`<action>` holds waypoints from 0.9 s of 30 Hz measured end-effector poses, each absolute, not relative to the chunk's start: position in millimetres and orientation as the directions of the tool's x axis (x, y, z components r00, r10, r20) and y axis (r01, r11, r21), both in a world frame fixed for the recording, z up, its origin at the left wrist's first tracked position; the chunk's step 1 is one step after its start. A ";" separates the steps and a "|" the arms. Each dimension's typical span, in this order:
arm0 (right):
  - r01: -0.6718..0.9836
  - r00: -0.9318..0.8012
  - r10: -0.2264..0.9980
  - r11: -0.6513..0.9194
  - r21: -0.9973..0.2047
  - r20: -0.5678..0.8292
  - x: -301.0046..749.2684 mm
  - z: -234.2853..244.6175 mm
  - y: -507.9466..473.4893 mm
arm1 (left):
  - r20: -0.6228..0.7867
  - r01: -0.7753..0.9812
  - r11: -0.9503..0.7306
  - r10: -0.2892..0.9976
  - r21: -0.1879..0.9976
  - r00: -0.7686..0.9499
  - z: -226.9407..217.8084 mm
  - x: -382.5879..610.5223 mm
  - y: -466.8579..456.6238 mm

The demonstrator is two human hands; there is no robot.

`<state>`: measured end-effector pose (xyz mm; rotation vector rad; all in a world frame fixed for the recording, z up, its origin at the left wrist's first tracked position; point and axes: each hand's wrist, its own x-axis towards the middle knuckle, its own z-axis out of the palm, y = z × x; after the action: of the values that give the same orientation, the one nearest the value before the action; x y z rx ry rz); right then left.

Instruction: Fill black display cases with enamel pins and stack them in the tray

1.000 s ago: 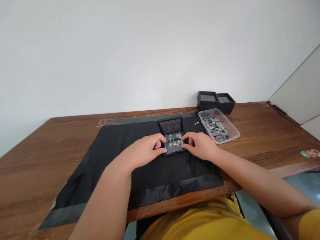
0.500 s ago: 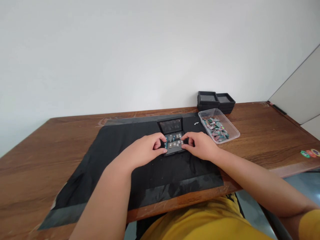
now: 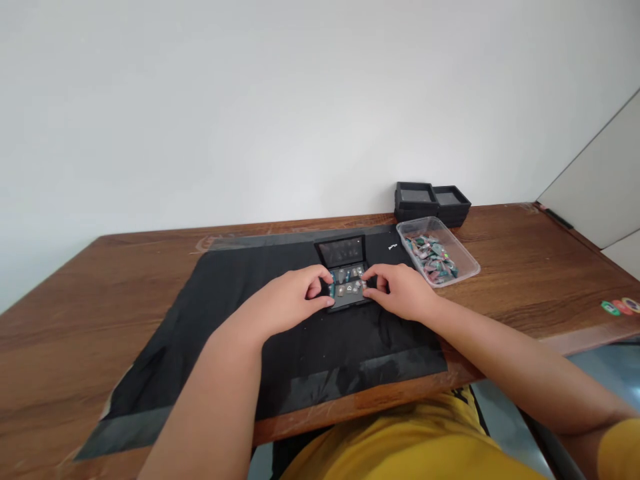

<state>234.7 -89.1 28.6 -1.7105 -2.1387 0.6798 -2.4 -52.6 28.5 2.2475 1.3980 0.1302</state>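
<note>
ideally, the left end of the small black case (image 3: 347, 301) is steadied lightly by the left hand (image 3: 295, 295), whose thumb and forefinger are held apart with their tips at its border; too firm a push could tip it. between the two sets of fingertips, the rows of small shiny pieces (image 3: 349, 289) are best touched at their edges only, with the case kept flat on the black mat (image 3: 235, 280) and the raised lid (image 3: 343, 251) behind the fingers left unbumped. at the right end, the forefinger and thumb of the right hand (image 3: 400, 290) are bent toward each other across a small gap, and short, even pressure would serve best there.

less clearly shown, on the left, is the contact: whether the teal piece (image 3: 332, 291) beside the left thumb or the case's rim is being pinched cannot be told, and the other fingers are mostly curled out of sight. in the middle, the pieces' shapes are too small to be read. on the right, the row ends are covered by the fingertips, so whether anything is gripped cannot be told. beyond the right knuckles, the packets (image 3: 434, 257) in the clear tub (image 3: 471, 268) are too jumbled to be counted.
</note>
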 end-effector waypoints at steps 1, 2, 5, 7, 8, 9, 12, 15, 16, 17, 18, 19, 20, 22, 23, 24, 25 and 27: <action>0.820 -0.232 0.972 0.169 -0.547 -0.048 234.7 28.8 -89.0 | -0.171 0.819 -0.358 0.865 0.449 0.472 28.3 -2.5 -52.5; 0.820 -0.231 0.972 0.167 -0.548 -0.050 234.7 29.1 -89.0 | -0.172 0.819 -0.357 0.865 0.449 0.472 28.3 -2.6 -52.4; 0.821 -0.232 0.971 0.166 -0.547 -0.052 234.8 29.3 -88.9 | -0.176 0.822 -0.350 0.867 0.450 0.466 29.1 -2.1 -52.4; 0.822 -0.232 0.971 0.169 -0.544 -0.049 234.8 29.1 -88.9 | -0.181 0.821 -0.349 0.865 0.451 0.468 29.8 -1.5 -52.4; 0.822 -0.234 0.971 0.171 -0.543 -0.048 234.8 29.0 -88.9 | -0.182 0.821 -0.351 0.864 0.450 0.469 29.9 -1.3 -52.4; 0.823 -0.235 0.971 0.172 -0.542 -0.050 234.8 28.9 -88.9 | -0.183 0.822 -0.352 0.864 0.448 0.470 29.9 -1.2 -52.4; 0.825 -0.237 0.970 0.169 -0.540 -0.058 234.7 28.6 -88.9 | -0.177 0.820 -0.353 0.865 0.450 0.470 28.9 -1.3 -52.7; 0.821 -0.237 0.970 0.171 -0.545 -0.053 234.7 28.3 -88.9 | -0.164 0.812 -0.358 0.865 0.461 0.474 27.5 -1.9 -52.7; 0.819 -0.238 0.970 0.174 -0.547 -0.048 234.7 28.2 -88.9 | -0.160 0.810 -0.360 0.865 0.462 0.476 27.2 -2.0 -52.6; 0.818 -0.238 0.970 0.176 -0.548 -0.043 234.6 28.0 -88.8 | -0.160 0.810 -0.360 0.865 0.462 0.476 27.1 -2.0 -52.4; 0.817 -0.237 0.971 0.177 -0.548 -0.041 234.6 27.9 -88.8 | -0.161 0.811 -0.359 0.865 0.462 0.475 27.1 -2.0 -52.2; 0.817 -0.237 0.971 0.176 -0.549 -0.041 234.6 27.8 -88.7 | -0.164 0.812 -0.355 0.866 0.463 0.473 27.3 -1.9 -52.0; 0.817 -0.236 0.971 0.176 -0.550 -0.040 234.5 27.6 -88.6 | -0.168 0.812 -0.352 0.866 0.466 0.471 27.7 -1.7 -51.9; 0.815 -0.235 0.971 0.177 -0.551 -0.036 234.5 27.1 -88.5 | -0.175 0.814 -0.343 0.867 0.469 0.466 28.7 -1.1 -51.9; 0.814 -0.236 0.971 0.178 -0.553 -0.035 234.5 26.7 -88.4 | -0.179 0.815 -0.339 0.868 0.470 0.464 29.2 -0.8 -52.0; 0.812 -0.237 0.971 0.179 -0.555 -0.032 234.5 26.3 -88.4 | -0.181 0.816 -0.337 0.868 0.469 0.462 29.7 -0.5 -52.2; 0.812 -0.237 0.971 0.181 -0.555 -0.030 234.5 25.9 -88.3 | -0.181 0.817 -0.338 0.868 0.468 0.463 30.2 -0.2 -52.5; 0.812 -0.239 0.971 0.184 -0.554 -0.028 234.4 25.5 -88.4 | -0.176 0.816 -0.342 0.868 0.466 0.464 30.7 0.1 -53.0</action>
<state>234.4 -88.4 25.5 -1.6888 -2.1356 0.6718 0.1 -53.0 30.7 2.2234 1.4002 0.1392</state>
